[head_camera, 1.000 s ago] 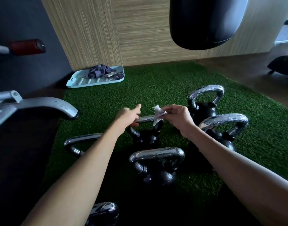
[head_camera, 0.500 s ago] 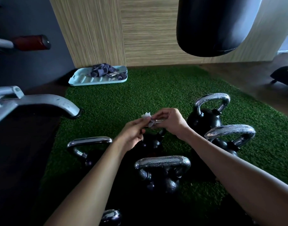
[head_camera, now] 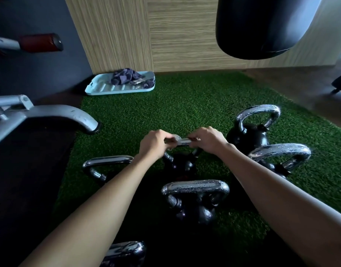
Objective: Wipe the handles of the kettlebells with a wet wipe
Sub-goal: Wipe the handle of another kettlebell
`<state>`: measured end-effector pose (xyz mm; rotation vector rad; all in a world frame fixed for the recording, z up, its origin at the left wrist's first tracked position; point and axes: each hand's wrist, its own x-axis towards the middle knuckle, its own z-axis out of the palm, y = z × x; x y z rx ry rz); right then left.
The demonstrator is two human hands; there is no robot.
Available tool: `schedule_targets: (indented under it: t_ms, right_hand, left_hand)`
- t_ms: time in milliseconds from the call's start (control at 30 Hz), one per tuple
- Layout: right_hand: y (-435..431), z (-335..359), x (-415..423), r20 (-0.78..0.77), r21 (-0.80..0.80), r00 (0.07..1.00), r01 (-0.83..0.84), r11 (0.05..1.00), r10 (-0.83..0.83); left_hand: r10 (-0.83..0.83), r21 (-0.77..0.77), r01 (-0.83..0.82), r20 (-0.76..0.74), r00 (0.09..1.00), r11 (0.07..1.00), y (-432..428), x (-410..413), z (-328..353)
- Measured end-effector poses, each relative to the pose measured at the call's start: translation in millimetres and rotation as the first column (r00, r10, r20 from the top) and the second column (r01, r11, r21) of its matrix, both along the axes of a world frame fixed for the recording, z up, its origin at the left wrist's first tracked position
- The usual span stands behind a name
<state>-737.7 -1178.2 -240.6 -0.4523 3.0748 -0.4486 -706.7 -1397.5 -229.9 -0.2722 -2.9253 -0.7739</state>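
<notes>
1. The green turf mat carries six kettlebells that you can see. The one you are working on, the centre kettlebell, stands in the middle of the group. The front kettlebell is nearer you and two more stand to your right.
2. Expect each bell to be heavy, rigid iron that will not shift under a wipe, so there is probably no need to lift it. The front and right-hand handles look beaded with droplets. Judge them slippery and do not trust a loose grip on them.
3. The pale blue tray lies well apart, against the wood-panelled wall. It holds a crumpled dark purple cloth and a small flat item beside it, too small to identify.
4. Your left hand and right hand are close together on the chrome handle of the centre kettlebell, one at each end of its top bar. Both have their fingers curled over the bar.
5. The wet wipe shows only as a pale scrap under your left fingers, pressed against the bar. It seems to run toward the right hand, though that end is blurred. It is soft, thin and light, likely to bunch or tear, so keep it wrapped round the bar and slide it along.
</notes>
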Motion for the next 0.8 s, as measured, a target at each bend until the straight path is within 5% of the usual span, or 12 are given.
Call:
schedule_targets:
  t_ms: [133, 300, 600, 800]
  right_hand:
    - [16, -6, 12, -0.006, -0.020, 1.000, 0.004, 1.000, -0.004]
    - [34, -11, 23, 0.020, -0.075, 0.998, 0.052, 0.996, -0.051]
    - [56, -18, 37, 0.052, 0.008, 0.985, 0.165, 0.986, -0.165]
    - [56, -20, 39, 0.024, -0.008, 0.982, 0.186, 0.983, -0.186]
  left_hand:
    - [-0.158, -0.346, 0.149, 0.000, 0.987, 0.927, 17, -2, 0]
    - [-0.252, -0.512, 0.211, -0.010, 0.968, 0.833, 29, -5, 2]
    - [-0.284, -0.352, 0.260, -0.015, 0.959, 0.899, 39, 3, 7]
    - [-0.194, -0.023, 0.196, 0.051, 0.980, 0.980, 4, 2, -23]
